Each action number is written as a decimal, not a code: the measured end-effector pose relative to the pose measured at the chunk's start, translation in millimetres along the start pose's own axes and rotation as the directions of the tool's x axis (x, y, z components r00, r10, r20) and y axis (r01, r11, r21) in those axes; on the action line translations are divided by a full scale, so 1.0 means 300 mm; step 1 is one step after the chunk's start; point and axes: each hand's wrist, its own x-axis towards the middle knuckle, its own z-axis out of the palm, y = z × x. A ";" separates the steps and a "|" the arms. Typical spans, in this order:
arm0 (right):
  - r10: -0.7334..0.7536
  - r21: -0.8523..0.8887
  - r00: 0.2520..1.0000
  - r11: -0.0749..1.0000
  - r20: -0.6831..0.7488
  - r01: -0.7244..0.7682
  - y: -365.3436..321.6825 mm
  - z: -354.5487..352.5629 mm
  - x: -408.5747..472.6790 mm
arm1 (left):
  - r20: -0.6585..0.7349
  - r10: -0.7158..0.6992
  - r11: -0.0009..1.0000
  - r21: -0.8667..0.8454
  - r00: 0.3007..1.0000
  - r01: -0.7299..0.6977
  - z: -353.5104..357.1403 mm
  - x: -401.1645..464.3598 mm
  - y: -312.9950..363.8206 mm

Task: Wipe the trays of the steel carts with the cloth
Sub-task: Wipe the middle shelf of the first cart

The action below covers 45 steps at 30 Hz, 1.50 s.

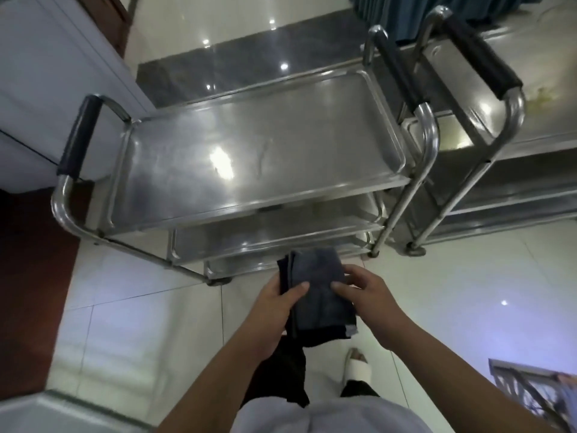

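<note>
Before the steel cart (259, 157), both hands grip a folded cloth (318, 295)

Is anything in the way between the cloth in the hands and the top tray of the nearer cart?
Nothing visible. The left hand and right hand hold the folded cloth in front of the cart; the top tray lies bare, with open space between them.
</note>
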 end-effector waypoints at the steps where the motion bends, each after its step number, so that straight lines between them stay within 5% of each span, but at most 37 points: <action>1: 0.002 0.002 1.000 1.000 -0.013 -0.002 0.014 -0.011 -0.013 | -0.012 -0.002 1.000 -0.004 1.000 0.002 0.016 0.002 -0.019; 12: 0.194 0.046 0.945 0.981 -0.263 -0.188 0.214 -0.239 0.092 | 0.023 -0.208 0.975 -0.071 0.978 0.209 0.088 0.373 -0.218; 17: 0.206 0.069 0.955 0.978 -0.213 -0.195 0.352 -0.230 0.249 | 0.080 -0.199 0.978 -0.053 0.977 0.203 0.110 0.573 -0.347; 24: -0.060 -0.031 0.921 0.998 -0.385 0.052 0.664 -0.201 0.558 | 0.033 0.002 0.996 -0.085 0.999 0.001 0.140 0.819 -0.564; 30: -0.399 -0.443 0.917 0.825 -0.017 0.351 0.647 -0.287 0.850 | 0.150 0.209 0.978 -0.052 0.966 -0.204 0.168 1.074 -0.567; 34: -0.568 -0.498 0.823 0.711 0.008 0.495 0.554 -0.345 1.090 | 0.374 0.330 0.937 -0.020 0.867 -0.349 0.194 1.205 -0.467; 36: -0.664 -0.594 0.745 0.624 -0.060 0.508 0.513 -0.377 1.198 | 0.405 0.390 0.870 0.133 0.827 -0.475 0.185 1.266 -0.448; 40: -0.729 -0.794 0.656 0.511 -0.196 0.330 0.504 -0.456 1.349 | 0.218 0.597 0.608 0.504 0.772 -0.613 0.071 1.398 -0.521; 43: -0.682 -0.925 0.712 0.359 -0.167 0.127 0.548 -0.508 1.414 | 0.129 0.717 0.390 0.741 0.685 -0.547 -0.045 1.438 -0.625; 45: -0.621 -0.977 0.773 0.214 -0.126 0.013 0.570 -0.523 1.432 | 0.125 0.710 0.189 0.915 0.693 -0.358 -0.110 1.457 -0.677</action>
